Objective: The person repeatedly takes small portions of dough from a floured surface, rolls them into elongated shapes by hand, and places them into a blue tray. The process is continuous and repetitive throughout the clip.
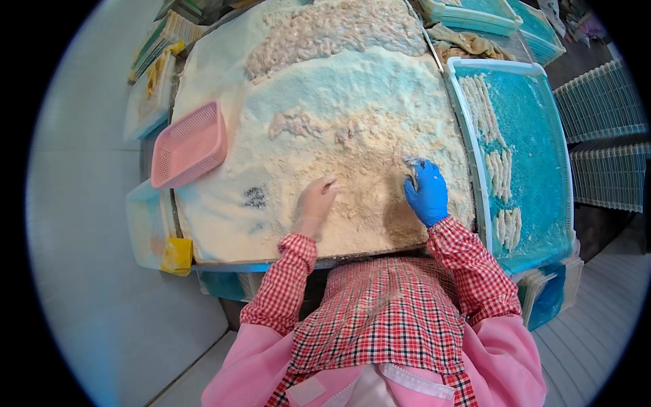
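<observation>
Two hands [317, 205], one blue glove [430, 195]

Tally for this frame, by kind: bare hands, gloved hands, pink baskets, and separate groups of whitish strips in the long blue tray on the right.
Bare left hand: 1
Blue-gloved right hand: 1
Pink basket: 1
Groups of whitish strips in the blue tray: 3
Total: 6
</observation>
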{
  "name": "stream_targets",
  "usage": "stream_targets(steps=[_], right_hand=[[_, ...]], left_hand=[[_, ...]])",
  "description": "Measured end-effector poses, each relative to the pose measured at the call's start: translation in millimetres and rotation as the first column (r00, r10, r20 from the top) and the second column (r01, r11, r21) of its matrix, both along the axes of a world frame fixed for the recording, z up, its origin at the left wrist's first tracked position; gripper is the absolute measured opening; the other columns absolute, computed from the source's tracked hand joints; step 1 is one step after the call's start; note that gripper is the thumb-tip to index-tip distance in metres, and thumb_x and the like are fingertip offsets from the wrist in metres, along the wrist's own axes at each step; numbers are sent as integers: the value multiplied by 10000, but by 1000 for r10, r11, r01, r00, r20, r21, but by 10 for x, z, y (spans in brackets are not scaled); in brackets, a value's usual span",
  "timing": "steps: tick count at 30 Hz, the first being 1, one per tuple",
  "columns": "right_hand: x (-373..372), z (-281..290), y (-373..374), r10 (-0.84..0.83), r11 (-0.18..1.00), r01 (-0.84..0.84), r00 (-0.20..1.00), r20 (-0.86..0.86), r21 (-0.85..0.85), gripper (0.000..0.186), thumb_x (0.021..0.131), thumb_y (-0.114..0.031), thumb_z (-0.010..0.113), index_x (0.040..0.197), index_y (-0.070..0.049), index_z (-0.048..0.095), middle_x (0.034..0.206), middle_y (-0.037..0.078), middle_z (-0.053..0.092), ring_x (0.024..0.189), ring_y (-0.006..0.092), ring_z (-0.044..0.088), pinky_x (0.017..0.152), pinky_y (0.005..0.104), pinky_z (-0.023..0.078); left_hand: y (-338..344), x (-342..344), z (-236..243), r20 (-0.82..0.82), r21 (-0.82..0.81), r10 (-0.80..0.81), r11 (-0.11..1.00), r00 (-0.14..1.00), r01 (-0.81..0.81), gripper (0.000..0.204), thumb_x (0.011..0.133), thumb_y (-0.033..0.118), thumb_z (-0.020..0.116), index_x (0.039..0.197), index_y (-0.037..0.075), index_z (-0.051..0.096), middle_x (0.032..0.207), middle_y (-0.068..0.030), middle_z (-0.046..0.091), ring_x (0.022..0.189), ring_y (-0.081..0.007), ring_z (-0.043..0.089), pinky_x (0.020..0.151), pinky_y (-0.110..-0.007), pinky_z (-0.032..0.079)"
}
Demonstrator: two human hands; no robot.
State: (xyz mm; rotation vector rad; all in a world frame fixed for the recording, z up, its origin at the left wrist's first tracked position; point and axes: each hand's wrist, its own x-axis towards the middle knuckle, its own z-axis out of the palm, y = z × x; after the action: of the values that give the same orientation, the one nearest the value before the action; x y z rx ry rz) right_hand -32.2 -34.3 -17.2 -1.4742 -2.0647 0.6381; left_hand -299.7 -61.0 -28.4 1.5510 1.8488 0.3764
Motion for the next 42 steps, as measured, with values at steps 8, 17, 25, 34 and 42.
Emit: stream_targets(steps=[8,17,25,34,42], right_hand=[[-149,-129,-390,35,992,-28,998,51,-124,343,795,-179,595,1127,-93,599,967,140,567,910,335,542,777,442,462],[-289,-307,-610,-83,994,80,996,-35,-69,231,862,-190,557,998,-9,600,817,131,596,765,312,581,678,406,488],[-308,-387,-379,-834,523,-353,-27,-551,-776,199,923,-226,569,1004,-53,623,900,45,646,774,181,600,688,323,506],[-932,-302,-655,-309,943,-221,-860,-406,-249,539,991,-174,366,1487,-71,180,1541,99,205,1400,223,251,1099,349,280],[-768,-180,-403,-380,923,-232,-684,-623,-308,504,1004,-351,334,1441,-101,306,1477,118,310,1332,241,353,1110,384,307]], left_hand=[[-62,716,-31,-230,-47,-228,974,946,223,335,825,259,578,1102,81,640,973,-160,618,930,-332,597,836,-421,477],[-83,719,-313,-236,313,-164,921,958,234,345,857,264,580,1097,15,595,1028,-182,593,924,-348,578,835,-419,467],[-363,1087,140,-25,363,-146,920,989,145,316,875,145,586,1170,35,564,1116,-165,572,1024,-305,554,870,-396,442],[-286,1468,150,-11,438,-175,884,985,162,533,975,247,377,1469,93,250,1538,-98,216,1433,-252,143,1170,-391,42],[-25,1495,2,-13,454,-269,856,963,246,529,975,268,377,1428,4,309,1503,-150,285,1406,-292,218,1163,-417,65]])
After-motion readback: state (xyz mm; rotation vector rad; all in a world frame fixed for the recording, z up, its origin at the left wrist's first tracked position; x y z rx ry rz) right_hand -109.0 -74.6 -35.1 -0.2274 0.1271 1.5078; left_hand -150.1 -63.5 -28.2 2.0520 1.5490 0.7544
